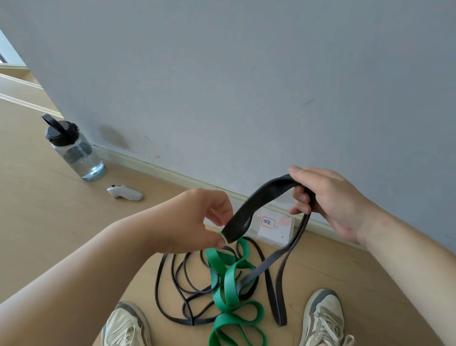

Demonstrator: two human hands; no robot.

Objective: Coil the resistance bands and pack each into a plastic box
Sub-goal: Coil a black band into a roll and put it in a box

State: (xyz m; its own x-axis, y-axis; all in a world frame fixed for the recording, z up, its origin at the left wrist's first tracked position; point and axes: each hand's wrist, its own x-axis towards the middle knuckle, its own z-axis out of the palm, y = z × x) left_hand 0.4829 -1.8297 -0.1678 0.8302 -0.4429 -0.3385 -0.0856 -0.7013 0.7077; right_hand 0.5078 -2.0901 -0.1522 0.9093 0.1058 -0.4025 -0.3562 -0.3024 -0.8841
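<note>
Two grips on wide black band (259, 200): left hand (198, 219) pinching folded end, right hand (328, 200) curled round far bend. Held span running low-left to high-right between hands; slack trailing to floor (32, 217), across green band (231, 283). Plastic box (279, 232) beyond, by wall.

Black band (262, 197): matt rubber, faintly dusty. Green band (229, 280): smooth rubber with a slight sheen. Floor (32, 217): pale wood-grain boards, smooth, satin. Wall (239, 61): matt paint, scuffed low down. Bottle (79, 155): clear glossy plastic; lid (59, 132): black plastic. Controller (125, 193): white glossy plastic. Box (277, 230): whitish plastic with a paper label (267, 221). Shoes (125, 336): cloth mesh, woven laces.
</note>
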